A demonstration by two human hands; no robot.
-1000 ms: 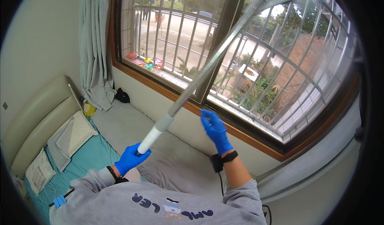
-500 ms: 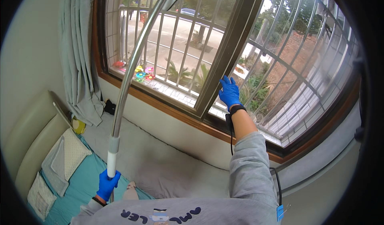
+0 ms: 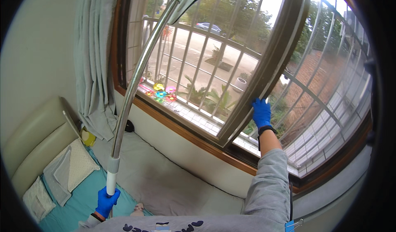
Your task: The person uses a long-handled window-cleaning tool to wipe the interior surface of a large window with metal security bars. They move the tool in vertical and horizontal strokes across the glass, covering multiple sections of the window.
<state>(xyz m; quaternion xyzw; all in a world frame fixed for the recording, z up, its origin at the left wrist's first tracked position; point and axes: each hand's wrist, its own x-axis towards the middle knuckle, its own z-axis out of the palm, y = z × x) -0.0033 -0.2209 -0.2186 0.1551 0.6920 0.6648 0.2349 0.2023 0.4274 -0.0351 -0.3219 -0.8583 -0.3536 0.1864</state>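
My left hand (image 3: 108,202), in a blue glove, is closed around the white grip of a long-handled flat mop (image 3: 138,77). Its curved-looking metal pole rises past the window to a pale flat head (image 3: 185,3), partly cut off by the top edge. My right hand (image 3: 262,113), also blue-gloved, reaches up to the dark window sash (image 3: 247,104). Its fingers are apart and rest against the sash's right edge; no loose object shows in it.
Metal bars (image 3: 231,63) stand outside the glass. Colourful pinwheel-like flowers (image 3: 163,92) sit by the tiled sill. A grey curtain (image 3: 95,59) hangs at the left. Below are a bed with a teal sheet (image 3: 84,197), pillows (image 3: 84,166) and a padded headboard (image 3: 41,137).
The view has shifted, so the window and bed sit differently in the picture. My right hand stays at the sash edge, its fingers less spread. My left hand keeps hold of the mop.
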